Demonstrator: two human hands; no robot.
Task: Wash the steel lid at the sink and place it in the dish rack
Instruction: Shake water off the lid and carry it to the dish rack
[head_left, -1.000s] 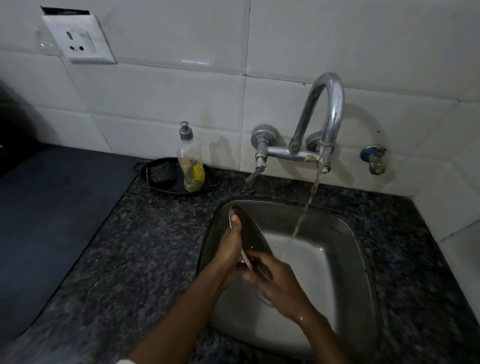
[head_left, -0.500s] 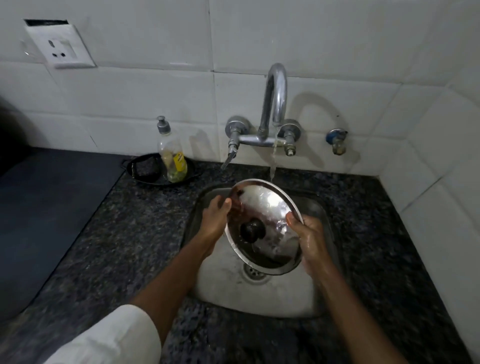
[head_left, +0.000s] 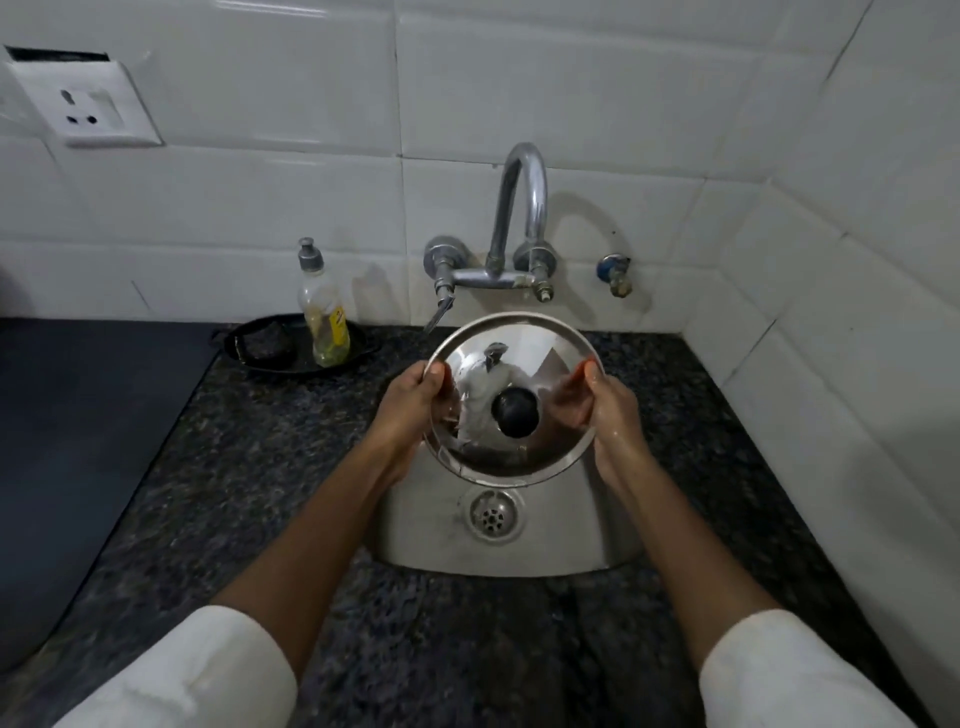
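Note:
The round steel lid (head_left: 524, 358) with a black knob (head_left: 515, 413) is held above the steel sink (head_left: 415, 525), its knob side tilted toward me. My left hand (head_left: 408, 410) grips its left rim and my right hand (head_left: 605, 415) grips its right rim, both wet. The lid sits just below the spout of the chrome tap (head_left: 522, 208). A thin trickle drips off the lid's lower edge above the drain (head_left: 493, 514). No dish rack is in view.
A soap bottle (head_left: 322, 317) stands in a black tray (head_left: 260, 345) with a scrubber on the granite counter (head_left: 270, 467), left of the tap. A small valve (head_left: 615, 273) is on the tiled wall, a socket (head_left: 85, 111) at upper left.
The lid went from edge-on low in the sink to face-up under the tap. My hands moved from its middle to opposite rims and lifted it. The view tilted down.

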